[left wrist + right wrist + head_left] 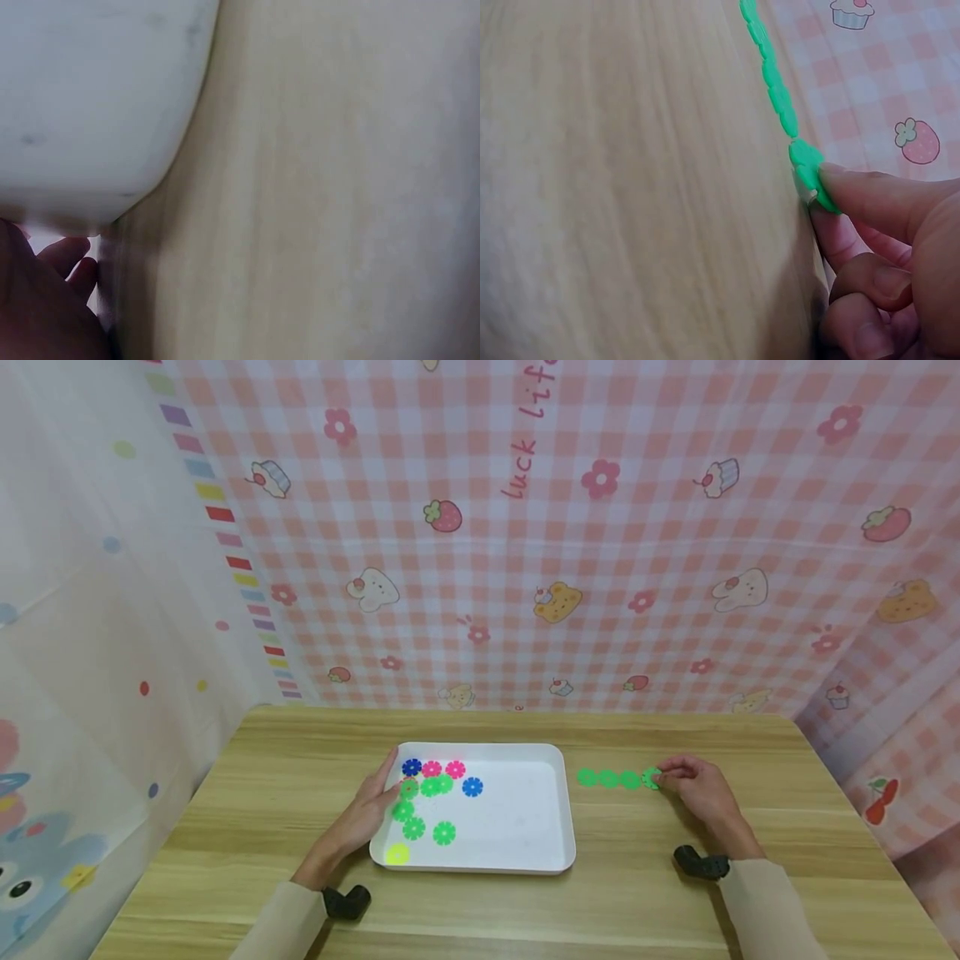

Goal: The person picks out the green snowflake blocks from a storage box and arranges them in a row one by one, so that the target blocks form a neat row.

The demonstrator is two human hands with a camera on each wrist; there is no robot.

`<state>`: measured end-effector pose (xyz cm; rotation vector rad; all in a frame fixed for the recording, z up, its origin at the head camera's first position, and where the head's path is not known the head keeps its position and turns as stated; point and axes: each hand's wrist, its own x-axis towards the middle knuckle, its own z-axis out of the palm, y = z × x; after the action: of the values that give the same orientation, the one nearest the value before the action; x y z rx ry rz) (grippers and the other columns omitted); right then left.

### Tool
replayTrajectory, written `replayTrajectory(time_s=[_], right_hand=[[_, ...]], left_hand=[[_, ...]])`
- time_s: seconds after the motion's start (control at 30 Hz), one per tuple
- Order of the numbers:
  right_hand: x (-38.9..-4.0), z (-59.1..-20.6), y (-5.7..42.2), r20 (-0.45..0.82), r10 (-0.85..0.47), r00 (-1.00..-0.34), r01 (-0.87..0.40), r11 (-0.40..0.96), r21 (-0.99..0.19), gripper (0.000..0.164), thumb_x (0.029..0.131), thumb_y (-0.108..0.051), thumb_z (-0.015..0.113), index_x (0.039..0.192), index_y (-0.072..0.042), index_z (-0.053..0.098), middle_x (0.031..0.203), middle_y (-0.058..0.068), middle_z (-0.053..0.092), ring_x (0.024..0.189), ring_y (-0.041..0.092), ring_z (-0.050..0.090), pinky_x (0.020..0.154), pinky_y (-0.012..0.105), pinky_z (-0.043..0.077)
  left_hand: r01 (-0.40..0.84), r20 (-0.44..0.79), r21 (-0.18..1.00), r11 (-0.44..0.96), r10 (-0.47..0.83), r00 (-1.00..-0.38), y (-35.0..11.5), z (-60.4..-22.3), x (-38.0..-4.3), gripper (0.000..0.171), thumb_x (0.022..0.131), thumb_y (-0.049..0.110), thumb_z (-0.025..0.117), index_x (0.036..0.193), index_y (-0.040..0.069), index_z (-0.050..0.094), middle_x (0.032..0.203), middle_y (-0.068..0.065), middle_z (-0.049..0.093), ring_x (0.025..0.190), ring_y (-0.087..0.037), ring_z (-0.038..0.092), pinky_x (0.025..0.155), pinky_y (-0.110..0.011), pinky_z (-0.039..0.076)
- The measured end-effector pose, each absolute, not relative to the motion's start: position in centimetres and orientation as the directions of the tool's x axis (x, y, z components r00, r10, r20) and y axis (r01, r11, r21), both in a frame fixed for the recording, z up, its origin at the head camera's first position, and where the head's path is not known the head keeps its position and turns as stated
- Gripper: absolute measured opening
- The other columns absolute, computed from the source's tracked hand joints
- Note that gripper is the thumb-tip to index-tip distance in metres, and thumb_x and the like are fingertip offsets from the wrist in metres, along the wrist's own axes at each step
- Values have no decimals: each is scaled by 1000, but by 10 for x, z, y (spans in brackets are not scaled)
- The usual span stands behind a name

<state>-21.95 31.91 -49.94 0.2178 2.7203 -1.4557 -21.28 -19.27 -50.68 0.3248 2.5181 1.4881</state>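
Observation:
At the left side of a white tray (517, 835), my left hand (371, 806) holds the rim, thumb over the edge and fingers along the outer wall. The left wrist view shows a few fingers (64, 255) against the tray's wall. My right hand (697, 785) pinches a green notched plastic disc (810, 171) between thumb and forefinger. That disc is at the right end of a straight row of green discs (608, 778) on the table, right by its neighbour. The other right-hand fingers are curled under.
In the tray's left half lie several loose discs: green ones (444, 833), pink ones (455, 769), a dark blue one (412, 767), a blue one (472, 787) and a yellow one (398, 854). The wooden table (622, 902) meets a pink checked cloth (495, 560) at the back.

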Motion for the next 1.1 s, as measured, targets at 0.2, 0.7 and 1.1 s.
replayTrajectory(time_s=[0.2,0.7,1.1], right_hand=[[-219,-500,318,-94,117,-989,144,558,-817,29,94,-20,69,113,1,66,93,2,69,85,11,58,77,25,43],[-219,-504,316,-29,132,-991,101,582,-807,29,90,-16,73,110,3,65,95,9,67,79,4,56,70,17,45],[-220,-489,300,-23,102,-994,80,598,-798,30,96,-20,66,117,1,64,109,14,66,101,23,62,76,23,47]], left_hand=[[77,-65,886,457,287,-956,-193,-506,-213,60,109,18,32,160,13,1,167,-13,-1,152,-37,-5,119,-60,-5],[61,-85,879,473,281,-956,-192,-505,-211,60,109,19,30,161,14,0,167,-13,-3,152,-36,-8,118,-59,-8],[31,-116,870,491,266,-957,-190,-506,-214,59,109,15,29,160,12,0,167,-13,-4,151,-37,-9,118,-60,-9]])
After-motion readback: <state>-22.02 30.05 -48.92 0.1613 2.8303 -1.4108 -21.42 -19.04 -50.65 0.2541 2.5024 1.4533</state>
